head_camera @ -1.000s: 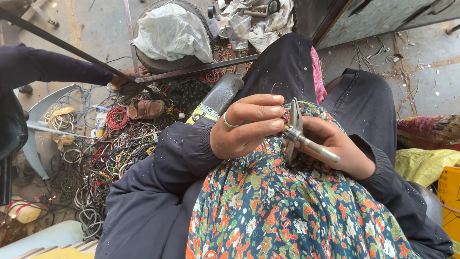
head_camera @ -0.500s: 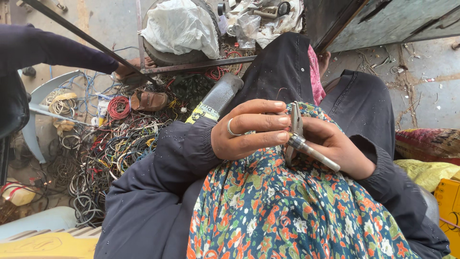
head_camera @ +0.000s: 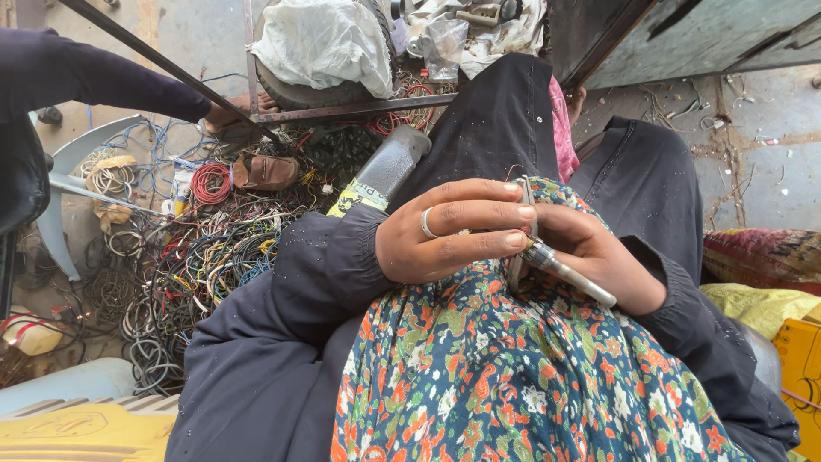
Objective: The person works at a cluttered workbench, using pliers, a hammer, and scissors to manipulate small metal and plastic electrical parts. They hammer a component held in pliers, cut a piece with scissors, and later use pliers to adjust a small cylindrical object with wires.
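My left hand and right hand close together around a metal tool above my floral-clothed lap. Left of them lies a tangled wire pile; another person's sleeve reaches over it.

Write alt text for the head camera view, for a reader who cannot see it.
A person's left hand and right hand meet over a floral-patterned lap, gripping a metal tool with a slim silvery handle. To the left, a heap of tangled coloured wires covers the ground, and another person's dark sleeve reaches in near a metal bar.
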